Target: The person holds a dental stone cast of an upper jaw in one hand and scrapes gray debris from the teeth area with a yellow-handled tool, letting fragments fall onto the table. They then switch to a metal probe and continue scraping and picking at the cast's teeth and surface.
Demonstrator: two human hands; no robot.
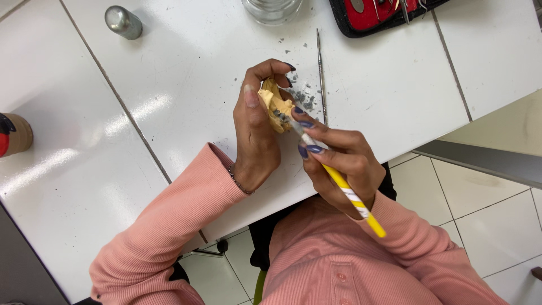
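Note:
My left hand [257, 127] is closed around a small yellow plaster tooth model [275, 103], held just above the white table [169, 73]. My right hand [341, 161] grips a yellow and white striped tool [353, 197] like a pen, its tip resting against the model. Grey crumbs [305, 96] lie on the table right beside the model. Both sleeves are pink.
A thin metal instrument [320, 68] lies beyond the hands. A red-lined tool case [384, 14] and a glass jar [272, 8] sit at the far edge. A small metal cylinder [123, 21] lies at the far left, a brown and red container [14, 134] at the left edge.

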